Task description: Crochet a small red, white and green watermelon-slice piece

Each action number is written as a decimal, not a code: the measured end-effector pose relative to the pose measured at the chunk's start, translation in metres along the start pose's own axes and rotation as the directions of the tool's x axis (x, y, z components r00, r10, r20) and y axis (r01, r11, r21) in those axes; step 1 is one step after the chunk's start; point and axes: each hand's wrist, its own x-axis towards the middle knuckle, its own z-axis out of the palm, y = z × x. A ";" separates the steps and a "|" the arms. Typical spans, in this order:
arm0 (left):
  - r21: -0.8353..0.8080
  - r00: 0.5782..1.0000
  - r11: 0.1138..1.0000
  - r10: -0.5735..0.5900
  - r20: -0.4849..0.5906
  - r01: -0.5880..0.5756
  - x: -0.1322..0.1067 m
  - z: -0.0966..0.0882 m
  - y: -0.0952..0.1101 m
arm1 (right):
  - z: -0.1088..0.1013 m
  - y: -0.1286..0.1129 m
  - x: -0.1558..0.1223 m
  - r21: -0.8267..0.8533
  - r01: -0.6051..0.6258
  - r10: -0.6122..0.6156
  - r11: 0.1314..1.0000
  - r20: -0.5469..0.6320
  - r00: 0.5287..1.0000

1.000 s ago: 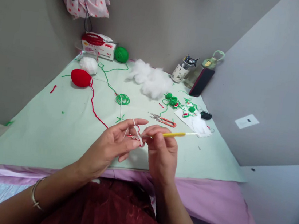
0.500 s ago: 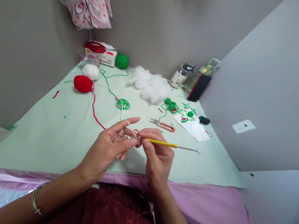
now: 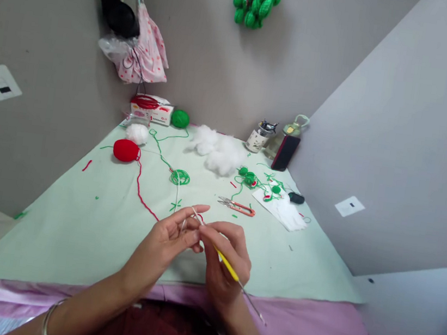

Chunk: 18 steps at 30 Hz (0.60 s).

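My left hand [image 3: 170, 240] pinches a small piece of crochet work between thumb and fingertips; the fingers hide nearly all of it. White yarn [image 3: 197, 216] loops over its raised index finger. A bit of red yarn [image 3: 200, 217] shows behind the fingertips. My right hand [image 3: 230, 262] grips a crochet hook [image 3: 228, 264] by its yellow handle, the metal tail slanting down to the right. Its fingertips meet the left thumb, and the hook's working tip is hidden there. Red yarn runs from the red ball [image 3: 125, 151] to the left hand.
Orange thread snips [image 3: 243, 208] lie beyond my hands. Around them are white stuffing [image 3: 222, 156], a green yarn coil [image 3: 180, 177], small green crochet pieces [image 3: 250, 178] and white paper [image 3: 283, 211]. A phone [image 3: 285, 153] leans by a bottle and pen cup [image 3: 257, 139] at the back.
The hook has swung from nearly level to slanting down right, as my right hand turned. The small red piece seen between the fingers is now mostly covered. My view has tilted upward.
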 end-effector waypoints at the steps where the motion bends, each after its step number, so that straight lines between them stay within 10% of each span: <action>1: 0.010 0.999 1.000 -0.018 0.044 0.018 0.000 -0.002 0.002 | -0.002 0.001 -0.001 -0.015 0.016 -0.016 1.000 -0.023 1.000; 6: 0.089 0.951 0.988 -0.149 0.271 0.129 -0.003 -0.019 0.013 | -0.019 0.008 0.004 0.264 -0.289 0.287 0.920 0.045 0.957; 11: 0.366 0.898 0.927 -0.229 0.377 0.082 -0.010 -0.060 0.029 | -0.045 0.009 0.011 0.758 -0.548 0.477 0.354 0.358 0.803; 14: 0.530 0.915 0.845 -0.267 0.303 0.071 -0.013 -0.099 0.045 | -0.055 0.011 0.005 0.828 -0.560 0.459 0.027 0.488 0.743; 18: 0.867 0.996 0.492 -0.075 -0.046 0.077 -0.003 -0.157 0.065 | -0.055 0.016 -0.006 0.865 -0.442 0.213 -0.237 0.490 0.845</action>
